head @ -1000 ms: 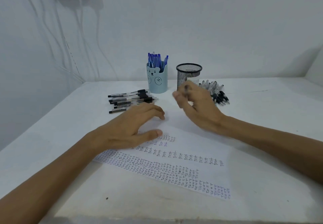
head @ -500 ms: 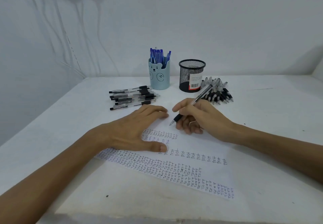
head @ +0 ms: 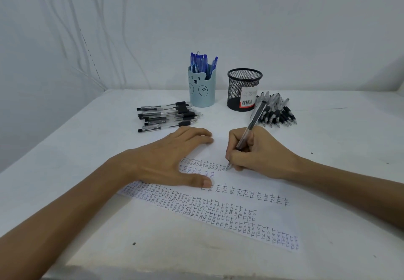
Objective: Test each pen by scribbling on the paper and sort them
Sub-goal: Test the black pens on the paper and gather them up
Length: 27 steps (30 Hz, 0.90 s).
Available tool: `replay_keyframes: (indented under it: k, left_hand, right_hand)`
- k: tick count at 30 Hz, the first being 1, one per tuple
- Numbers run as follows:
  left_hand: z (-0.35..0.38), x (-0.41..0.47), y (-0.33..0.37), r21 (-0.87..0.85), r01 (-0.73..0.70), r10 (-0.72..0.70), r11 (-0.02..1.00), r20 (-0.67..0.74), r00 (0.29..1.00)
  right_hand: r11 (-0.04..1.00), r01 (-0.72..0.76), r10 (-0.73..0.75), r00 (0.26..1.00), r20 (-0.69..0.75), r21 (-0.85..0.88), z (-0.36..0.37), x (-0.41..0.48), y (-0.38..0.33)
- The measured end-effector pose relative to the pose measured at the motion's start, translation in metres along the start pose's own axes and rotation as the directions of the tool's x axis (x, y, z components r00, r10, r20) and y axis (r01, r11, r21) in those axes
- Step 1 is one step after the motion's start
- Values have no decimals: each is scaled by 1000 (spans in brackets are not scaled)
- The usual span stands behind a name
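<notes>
Fingers (head: 235,150) of right hand (head: 258,155) pinch pen (head: 251,127), tip on paper (head: 251,183).

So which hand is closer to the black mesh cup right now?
Right. The right hand, holding a pen, sits just in front of the black mesh cup; the left hand lies flat on the paper, farther left.

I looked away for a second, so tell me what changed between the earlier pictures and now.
The right hand, raised by the mesh cup before, came down holding a pen; its tip now touches the paper. The left hand stayed flat on the sheet; pen piles and cups unchanged.
</notes>
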<state>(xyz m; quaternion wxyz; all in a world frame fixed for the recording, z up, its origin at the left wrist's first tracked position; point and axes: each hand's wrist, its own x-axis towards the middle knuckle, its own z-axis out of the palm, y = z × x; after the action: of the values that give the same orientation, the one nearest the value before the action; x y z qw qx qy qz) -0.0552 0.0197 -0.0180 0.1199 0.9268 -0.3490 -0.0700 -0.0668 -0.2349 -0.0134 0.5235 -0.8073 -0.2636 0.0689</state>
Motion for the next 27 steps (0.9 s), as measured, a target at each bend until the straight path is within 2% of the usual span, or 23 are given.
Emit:
replay_keyframes:
  k: [8, 27]
  left_hand:
    - [-1, 0, 1, 9, 5, -5, 1000, 9, 1000]
    - [-2, -1, 1, 2, 7, -7, 1000, 17, 1000]
  right_hand:
    - [1000, -13, 13, 999, 41, -1, 0, -1, -2]
    - [997, -26, 25, 1000, -7, -70, 2, 2, -5]
